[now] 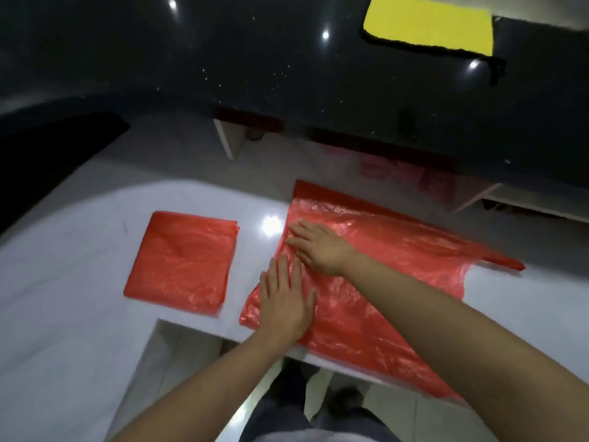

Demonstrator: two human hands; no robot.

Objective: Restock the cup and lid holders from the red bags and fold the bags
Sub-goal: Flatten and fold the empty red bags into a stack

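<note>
On the glossy white tabletop (pixel 79 250), keep your flat left hand (pixel 284 303) and right hand (pixel 318 247) pressing the crinkled red plastic bag (pixel 382 282), smoothing air out before folding.

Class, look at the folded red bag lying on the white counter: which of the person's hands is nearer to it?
Left. The left hand presses the spread-out bag just right of the folded bag; the right hand lies farther right.
</note>
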